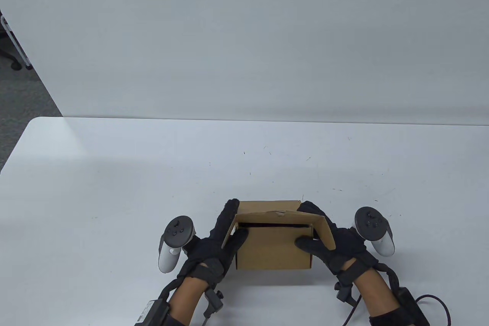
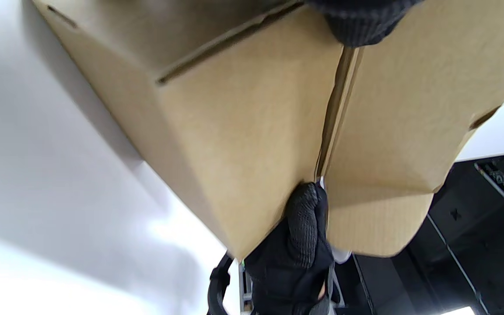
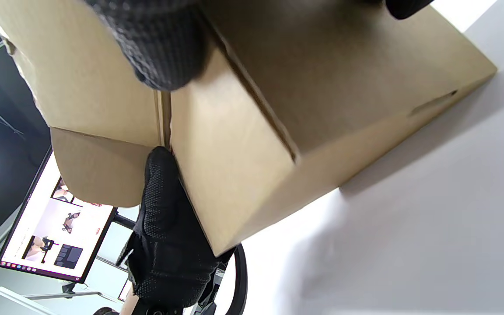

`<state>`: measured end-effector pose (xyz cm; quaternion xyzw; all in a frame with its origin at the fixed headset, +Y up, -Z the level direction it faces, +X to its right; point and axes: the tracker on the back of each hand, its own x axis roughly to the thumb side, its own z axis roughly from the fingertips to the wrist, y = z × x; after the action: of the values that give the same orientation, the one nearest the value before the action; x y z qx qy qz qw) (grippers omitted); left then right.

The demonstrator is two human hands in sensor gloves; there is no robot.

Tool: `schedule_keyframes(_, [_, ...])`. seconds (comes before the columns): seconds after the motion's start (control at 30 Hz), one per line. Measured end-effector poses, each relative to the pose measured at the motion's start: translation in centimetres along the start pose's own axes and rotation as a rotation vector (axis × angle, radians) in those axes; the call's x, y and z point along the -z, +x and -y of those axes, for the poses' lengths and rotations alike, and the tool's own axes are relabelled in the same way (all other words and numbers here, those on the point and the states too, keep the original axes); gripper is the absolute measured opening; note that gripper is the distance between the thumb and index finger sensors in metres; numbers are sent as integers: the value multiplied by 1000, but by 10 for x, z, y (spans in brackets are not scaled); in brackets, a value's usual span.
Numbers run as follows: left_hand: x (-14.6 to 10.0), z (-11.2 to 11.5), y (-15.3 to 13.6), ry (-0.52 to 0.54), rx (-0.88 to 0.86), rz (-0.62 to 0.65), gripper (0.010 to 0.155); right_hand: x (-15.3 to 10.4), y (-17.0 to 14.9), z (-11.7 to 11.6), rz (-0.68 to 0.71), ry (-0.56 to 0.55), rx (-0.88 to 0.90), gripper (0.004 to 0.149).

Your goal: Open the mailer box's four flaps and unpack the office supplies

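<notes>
Gripping plain unprinted mailer box [image 1: 273, 251]: left hand [image 1: 217, 240], right hand [image 1: 328, 244].

Mailer box [image 1: 273, 253] on table [image 1: 114, 188], between 2 hands.

txt: none legible | mailer box [image 1: 273, 249]: plain, no print | monitor [image 3: 55, 236]: content too small to read

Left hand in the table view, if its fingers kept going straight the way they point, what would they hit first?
Nothing, probably: the left hand already grips the brown cardboard mailer box at its left end, fingers pointing away along its side; beyond lies bare white table.
</notes>
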<state>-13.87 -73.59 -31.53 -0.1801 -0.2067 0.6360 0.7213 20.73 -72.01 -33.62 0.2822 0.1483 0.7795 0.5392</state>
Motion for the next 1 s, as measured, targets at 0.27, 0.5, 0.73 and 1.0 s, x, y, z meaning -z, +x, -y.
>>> schedule_keyframes(0.27, [-2, -3, 2, -3, 78, -35, 94, -2, 4, 5, 2, -15, 10, 64])
schedule_keyframes(0.5, [-4, -5, 5, -28, 120, -90, 95, -2, 7, 8, 6, -31, -25, 64])
schedule_keyframes(0.73, [-8, 1, 6, -148, 85, -194, 101, -5, 17, 11, 21, -62, -58, 62])
schedule_keyframes(1.0, [-14, 5, -7, -335, -12, -350, 108, -8, 28, 14, 33, -76, -72, 62])
